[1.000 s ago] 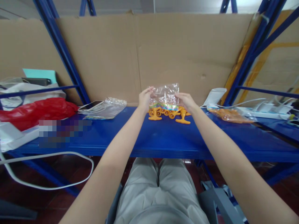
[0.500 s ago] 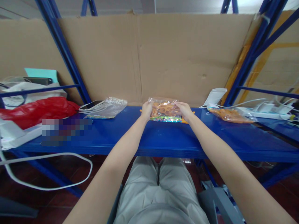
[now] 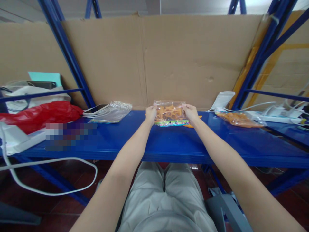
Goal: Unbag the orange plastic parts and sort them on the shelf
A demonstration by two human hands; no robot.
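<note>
Grip holding clear bag (image 3: 169,123), left hand (image 3: 151,113) and right hand (image 3: 191,113) at its sides, orange pieces (image 3: 172,113) partly hidden

Head cam live here, worn by the person, looking fwd & down: lap (image 3: 164,196) v. close at 6 o'clock, blue shelf (image 3: 176,145) beyond it, left hand (image 3: 151,114) and right hand (image 3: 191,113) nr ctr, cardboard wall (image 3: 205,61) farther off at 12, blue uprights (image 3: 69,58) at 10 & 2

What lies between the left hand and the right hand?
Head view: a clear plastic bag spans from left hand to right hand, held by both; orange plastic pieces show through it.
</note>
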